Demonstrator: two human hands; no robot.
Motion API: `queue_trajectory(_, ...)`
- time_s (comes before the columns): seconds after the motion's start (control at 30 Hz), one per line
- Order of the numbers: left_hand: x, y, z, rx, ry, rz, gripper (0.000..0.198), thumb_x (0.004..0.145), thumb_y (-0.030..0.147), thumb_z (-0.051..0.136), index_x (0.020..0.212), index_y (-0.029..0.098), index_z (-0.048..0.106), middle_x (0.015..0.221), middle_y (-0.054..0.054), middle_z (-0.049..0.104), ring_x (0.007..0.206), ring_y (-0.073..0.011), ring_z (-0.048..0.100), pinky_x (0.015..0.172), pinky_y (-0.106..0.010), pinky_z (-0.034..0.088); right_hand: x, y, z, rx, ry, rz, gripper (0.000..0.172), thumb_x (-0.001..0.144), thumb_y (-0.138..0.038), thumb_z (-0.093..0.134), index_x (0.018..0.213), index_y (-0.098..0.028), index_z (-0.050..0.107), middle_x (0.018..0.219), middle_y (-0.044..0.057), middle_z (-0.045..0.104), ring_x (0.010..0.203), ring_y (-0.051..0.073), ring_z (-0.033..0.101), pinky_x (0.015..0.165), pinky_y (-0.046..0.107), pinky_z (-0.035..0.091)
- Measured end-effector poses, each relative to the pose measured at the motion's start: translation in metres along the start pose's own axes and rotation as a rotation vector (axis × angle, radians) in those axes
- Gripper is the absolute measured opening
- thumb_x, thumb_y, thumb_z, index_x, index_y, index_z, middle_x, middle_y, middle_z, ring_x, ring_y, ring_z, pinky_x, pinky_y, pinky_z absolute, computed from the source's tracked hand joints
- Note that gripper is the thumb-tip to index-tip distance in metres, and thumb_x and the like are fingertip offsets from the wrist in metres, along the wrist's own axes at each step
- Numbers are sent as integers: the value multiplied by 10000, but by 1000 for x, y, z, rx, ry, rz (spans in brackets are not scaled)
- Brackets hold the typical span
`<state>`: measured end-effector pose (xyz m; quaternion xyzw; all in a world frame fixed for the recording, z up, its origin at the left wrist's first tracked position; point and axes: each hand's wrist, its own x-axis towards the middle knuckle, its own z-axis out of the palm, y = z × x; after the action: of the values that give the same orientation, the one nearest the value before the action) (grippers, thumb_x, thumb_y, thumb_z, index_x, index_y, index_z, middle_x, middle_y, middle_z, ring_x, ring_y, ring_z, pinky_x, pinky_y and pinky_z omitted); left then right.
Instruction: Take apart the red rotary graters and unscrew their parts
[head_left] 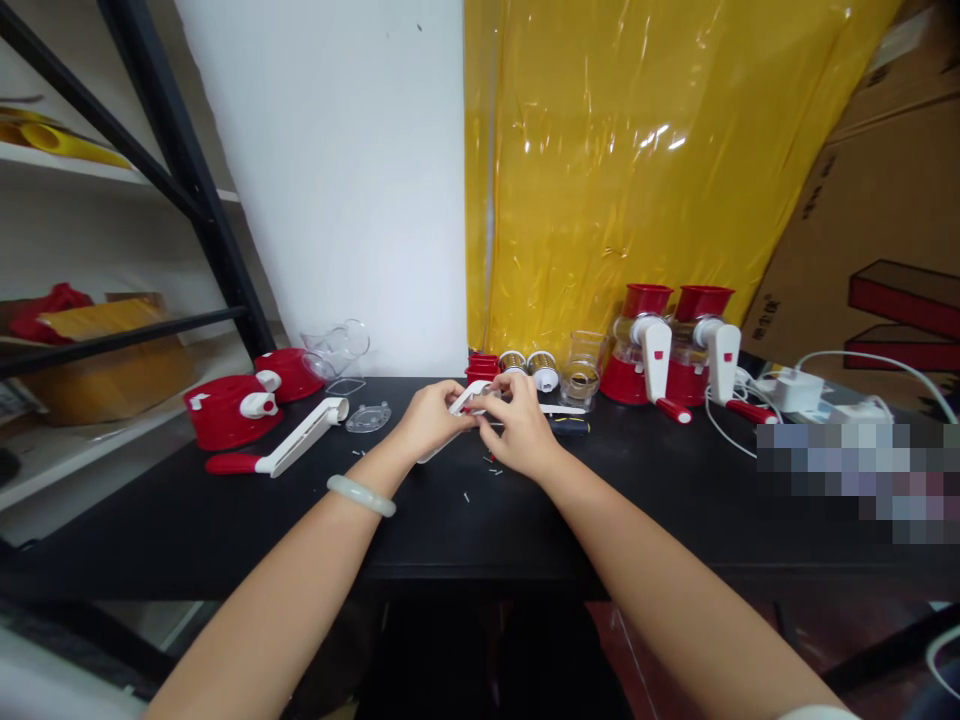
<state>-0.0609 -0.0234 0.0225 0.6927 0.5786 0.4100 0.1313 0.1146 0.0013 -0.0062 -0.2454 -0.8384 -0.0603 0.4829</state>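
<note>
Over the middle of the black table, my left hand (435, 415) wraps its fingers round a white crank arm (469, 396), like the ones on the red grater machines. My right hand (517, 425) is closed against the same arm, its thumb and fingers bent together at the upper end. A bit of red shows between the hands; what the right fingertips pinch is hidden. Small screws (466, 497) lie on the table below the hands. Just right of them are a screwdriver (570, 426) with a dark and yellow handle and a white strip-like part (562, 409).
Red bases (232, 412), a crank handle (300, 445) and a clear disc (368, 418) lie at left, with clear housings behind. Metal drums (543, 370) stand at the back. Two assembled graters (645, 350) and white chargers with cables (797, 390) occupy the right.
</note>
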Motion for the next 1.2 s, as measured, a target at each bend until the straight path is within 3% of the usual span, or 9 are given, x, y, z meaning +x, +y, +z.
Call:
queue_trajectory(0.1, 0, -1, 0, 1, -26, 43, 261, 570, 249, 783, 784, 185, 650, 735, 21, 698, 700, -182, 642, 623, -263, 446, -2, 4, 2, -32, -68, -2, 229, 862, -239, 624, 1044, -289, 755, 1151, 113, 487, 1085, 273, 449, 901, 428, 432)
queue_trajectory(0.23, 1, -4, 4, -28, -75, 73, 418, 522, 293, 834, 871, 184, 631, 810, 1, 702, 746, -199, 647, 666, -284, 462, -2, 7, 2, -90, -63, -8, 195, 885, -288, 627, 1009, -321, 774, 1157, 108, 476, 1092, 280, 418, 922, 448, 406)
queue_trajectory(0.43, 0, -10, 11, -9, -125, 91, 483, 534, 269, 823, 957, 189, 606, 796, 12, 672, 716, -191, 631, 653, -289, 452, -1, -2, 3, -241, -112, -44, 203, 924, -337, 572, 974, -325, 768, 1134, 105, 506, 1032, 273, 394, 896, 441, 355)
queue_trajectory(0.67, 3, -17, 11, -25, -201, 171, 467, 606, 285, 789, 1026, 191, 609, 908, -31, 703, 796, -209, 662, 728, -319, 497, 0, 13, 0, -263, -136, -84, 198, 917, -353, 578, 917, -277, 761, 1124, 114, 523, 1016, 274, 397, 865, 421, 360)
queue_trajectory(0.8, 3, -17, 10, 63, -186, 156, 344, 676, 318, 755, 981, 193, 657, 907, -45, 729, 827, -226, 680, 763, -336, 501, 0, 28, 2, -213, -124, -75, 135, 878, -308, 637, 920, -267, 759, 1071, 99, 522, 993, 257, 421, 863, 401, 386)
queue_trajectory(1.07, -1, -15, 11, -12, -235, 55, 257, 702, 327, 719, 908, 186, 655, 769, -30, 713, 604, -185, 661, 522, -273, 499, -2, 31, 7, -120, -134, -52, 116, 857, -263, 659, 923, -245, 752, 1072, 95, 537, 1007, 242, 464, 862, 381, 406)
queue_trajectory(1.2, 0, -17, 13, -25, -226, 47, 240, 692, 317, 719, 886, 194, 649, 724, -20, 705, 587, -184, 664, 493, -265, 499, -1, 30, 6, -149, -157, -75, 119, 864, -257, 647, 929, -235, 744, 1099, 99, 567, 1015, 245, 481, 854, 378, 406)
